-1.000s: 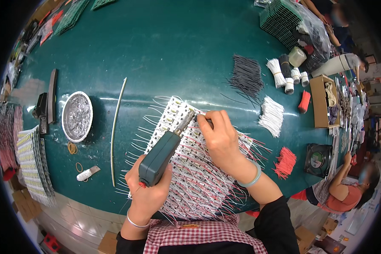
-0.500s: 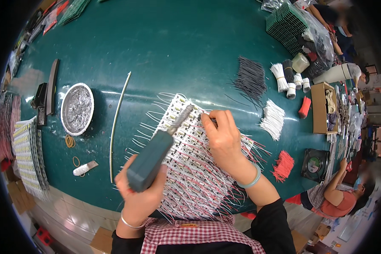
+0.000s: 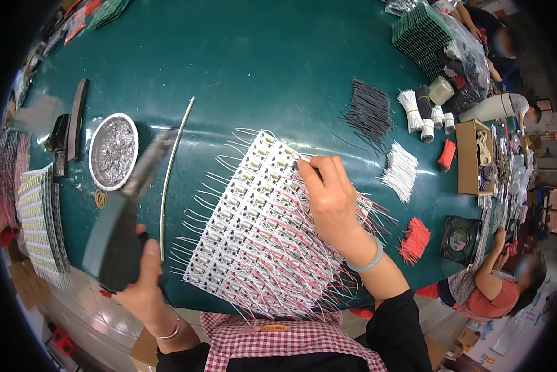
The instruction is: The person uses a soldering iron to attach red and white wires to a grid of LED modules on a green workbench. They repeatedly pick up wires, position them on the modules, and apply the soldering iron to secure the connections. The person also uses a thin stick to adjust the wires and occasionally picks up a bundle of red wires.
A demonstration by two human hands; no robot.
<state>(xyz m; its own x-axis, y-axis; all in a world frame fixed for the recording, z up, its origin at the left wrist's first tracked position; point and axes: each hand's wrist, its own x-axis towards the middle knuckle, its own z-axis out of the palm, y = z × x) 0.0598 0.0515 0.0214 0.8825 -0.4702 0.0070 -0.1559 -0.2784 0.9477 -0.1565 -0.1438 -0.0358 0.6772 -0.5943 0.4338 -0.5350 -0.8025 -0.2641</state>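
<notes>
My left hand (image 3: 143,291) grips a dark teal soldering gun (image 3: 112,232) by its handle. The gun's metal barrel is smeared by motion and points up between the bowl and a long pale stick. In front of me lies a white panel of small circuit boards (image 3: 229,223), with white and red wires sticking out along its edges and across its right part. My right hand (image 3: 333,198) rests over the panel's upper right edge, thumb and forefinger pinched together. What is between those fingertips is too small to name.
A white bowl of silvery scraps (image 3: 114,152) and the long pale stick (image 3: 176,177) lie left. Rightward are bundles of black wires (image 3: 368,113), white wires (image 3: 400,172) and red wires (image 3: 414,240), plus a fan (image 3: 459,239). Co-workers sit at the right; stacked panels (image 3: 40,223) stand far left.
My left hand has swung the soldering gun away from the panel, leftward toward the bowl. My right hand stays pinched at the panel's upper right edge.
</notes>
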